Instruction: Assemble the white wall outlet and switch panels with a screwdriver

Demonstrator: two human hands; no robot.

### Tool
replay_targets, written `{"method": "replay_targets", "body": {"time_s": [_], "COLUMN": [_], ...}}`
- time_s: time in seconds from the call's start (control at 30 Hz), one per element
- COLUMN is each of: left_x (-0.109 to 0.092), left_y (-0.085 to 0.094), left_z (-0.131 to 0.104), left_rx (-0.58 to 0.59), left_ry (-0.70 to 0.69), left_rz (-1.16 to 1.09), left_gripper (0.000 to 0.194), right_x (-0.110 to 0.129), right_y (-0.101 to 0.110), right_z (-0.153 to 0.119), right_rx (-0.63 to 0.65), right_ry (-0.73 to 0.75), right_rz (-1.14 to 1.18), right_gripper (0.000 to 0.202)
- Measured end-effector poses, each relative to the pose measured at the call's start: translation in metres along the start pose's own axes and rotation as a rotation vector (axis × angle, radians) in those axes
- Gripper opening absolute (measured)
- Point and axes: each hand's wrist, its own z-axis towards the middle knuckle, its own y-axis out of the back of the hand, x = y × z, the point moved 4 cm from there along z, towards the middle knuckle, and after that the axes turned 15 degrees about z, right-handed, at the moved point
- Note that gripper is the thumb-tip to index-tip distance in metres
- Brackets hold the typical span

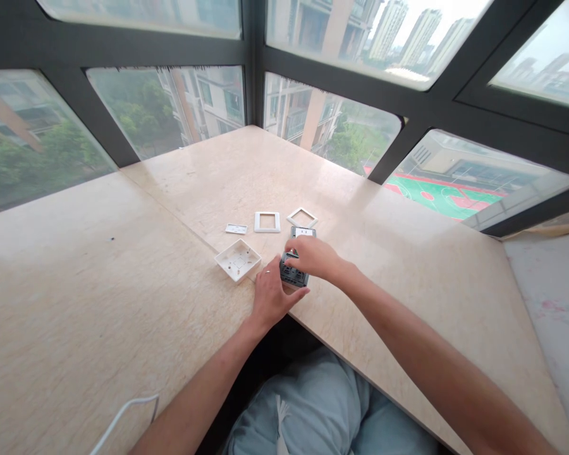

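Note:
A dark grey wall socket module [294, 273] rests near the counter's front edge. My left hand [272, 292] grips it along its left and near sides, thumb and fingers curved round it. Over its far end is my right hand [310, 253], fingers pinched; what they hold, if anything, is too small to make out. Just behind, partly covered by my right hand, lies a second socket module [303, 232] with a white face. A white square back box [238, 266] sits open side up to the left of my left hand.
Behind the hands lie a white square frame [267, 230], another white frame [303, 210] turned cornerwise, and a small white rectangular plate [236, 228]. A white cable [123, 411] runs at lower left. Dark-framed windows [254, 82] border the marble-patterned counter [99, 284].

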Motion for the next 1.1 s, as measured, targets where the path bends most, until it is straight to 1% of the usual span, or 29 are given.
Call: {"method": "replay_targets", "body": {"time_s": [0.1,0.17,0.27,0.43,0.47,0.53,0.57,0.7,0.93,1.1], "left_x": [0.001,0.002,0.003,0.003,0.002,0.002,0.002,0.001,0.002,0.001], "left_y": [-0.001,-0.002,-0.004,-0.003,-0.002,-0.001,-0.001,-0.001,-0.003,-0.001], "left_z": [0.000,0.000,0.001,0.001,0.001,0.001,0.001,0.001,-0.001,0.000], "left_rx": [0.006,0.017,0.020,-0.002,-0.001,0.005,0.007,0.004,0.005,-0.005], "left_ry": [0.021,0.041,0.061,0.039,0.036,0.036,0.035,0.039,0.031,0.009], "left_rz": [-0.016,-0.031,-0.040,-0.038,-0.036,-0.025,-0.020,-0.017,-0.005,0.000], "left_gripper": [0.101,0.102,0.104,0.102,0.101,0.100,0.100,0.101,0.101,0.097], "right_x": [-0.009,-0.011,-0.008,0.001,0.002,0.003,0.003,0.000,-0.006,-0.008], "right_y": [-0.015,-0.018,-0.016,-0.015,-0.016,-0.017,-0.017,-0.018,-0.017,-0.016], "right_z": [-0.002,-0.005,-0.009,-0.013,-0.013,-0.011,-0.009,-0.001,0.011,0.017], "right_rx": [0.017,0.035,0.059,0.057,0.051,0.027,0.013,0.003,0.037,0.053], "right_ry": [-0.025,-0.024,0.006,0.059,0.061,0.053,0.045,0.015,-0.036,-0.071], "right_rz": [-0.030,-0.041,-0.043,-0.052,-0.057,-0.069,-0.075,-0.092,-0.061,-0.026], "right_gripper": [0.043,0.046,0.044,0.040,0.037,0.026,0.024,0.030,0.024,0.020]}}
